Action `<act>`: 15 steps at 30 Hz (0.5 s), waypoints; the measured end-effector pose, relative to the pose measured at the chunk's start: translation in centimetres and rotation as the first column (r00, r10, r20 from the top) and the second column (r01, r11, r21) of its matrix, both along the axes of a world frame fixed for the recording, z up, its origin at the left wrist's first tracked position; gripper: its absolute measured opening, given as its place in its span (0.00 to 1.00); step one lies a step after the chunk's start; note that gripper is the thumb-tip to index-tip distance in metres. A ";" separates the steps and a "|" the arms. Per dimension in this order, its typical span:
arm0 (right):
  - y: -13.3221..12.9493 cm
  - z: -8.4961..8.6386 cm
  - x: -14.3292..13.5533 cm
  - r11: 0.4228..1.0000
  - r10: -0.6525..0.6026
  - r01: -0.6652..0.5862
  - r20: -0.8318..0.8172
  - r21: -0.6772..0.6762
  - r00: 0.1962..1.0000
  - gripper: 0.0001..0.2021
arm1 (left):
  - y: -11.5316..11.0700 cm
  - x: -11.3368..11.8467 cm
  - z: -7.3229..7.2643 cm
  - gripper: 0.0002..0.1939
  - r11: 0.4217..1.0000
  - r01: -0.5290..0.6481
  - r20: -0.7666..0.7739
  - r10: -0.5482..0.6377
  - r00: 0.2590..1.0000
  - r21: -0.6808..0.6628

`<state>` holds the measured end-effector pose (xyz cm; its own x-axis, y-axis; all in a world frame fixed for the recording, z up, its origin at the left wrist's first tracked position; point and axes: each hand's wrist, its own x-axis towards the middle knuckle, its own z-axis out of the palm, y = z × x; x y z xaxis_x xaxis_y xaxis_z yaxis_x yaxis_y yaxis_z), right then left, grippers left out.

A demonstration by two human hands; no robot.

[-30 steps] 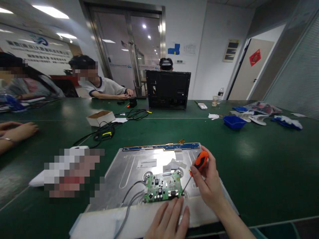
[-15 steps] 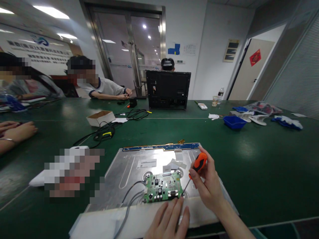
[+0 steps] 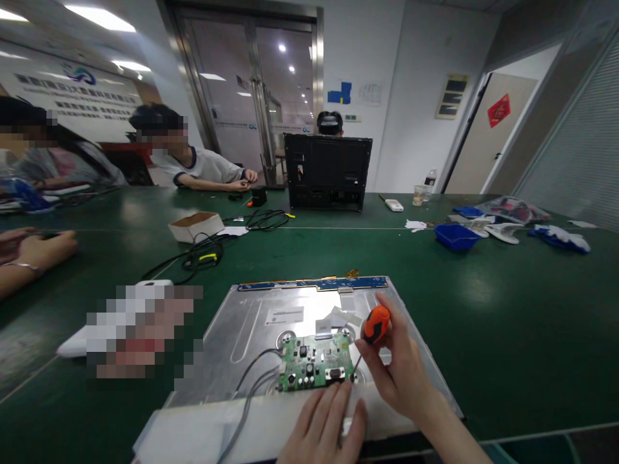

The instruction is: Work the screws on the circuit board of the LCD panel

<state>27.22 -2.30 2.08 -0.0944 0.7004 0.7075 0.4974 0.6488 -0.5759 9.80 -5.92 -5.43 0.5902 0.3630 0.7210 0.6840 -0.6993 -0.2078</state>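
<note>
A silver metal panel (image 3: 251, 328) lies on the green table, with a green circuit board (image 3: 316, 362) on it and a blue strip board (image 3: 290, 285) along its far edge. My right hand (image 3: 403, 370) grips an orange and black screwdriver (image 3: 376, 324), whose shaft slants down to the board's near right corner. Fingers stretched out, my left hand (image 3: 326, 425) rests on the panel's pale near edge, its fingertips at the board's front edge. Grey cables (image 3: 250, 399) run from the board's left side.
Coiled black cables (image 3: 203, 258) and a small open box (image 3: 196, 227) lie at the left. A black monitor (image 3: 329, 173) stands at the back. To the right are a blue tray (image 3: 456, 237) and gloves (image 3: 561, 237). Other people sit at the left and back.
The screwdriver handle and my right hand have shifted slightly left and down, the handle now turned differently. My left hand has barely moved. Another person's hands at the far left have moved slightly.
</note>
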 end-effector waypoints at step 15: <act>0.4 0.4 -0.2 0.999 0.015 -0.017 0.069 0.034 0.998 0.31 | 0.0 0.0 0.0 0.21 1.000 0.014 0.009 -0.013 1.000 -0.002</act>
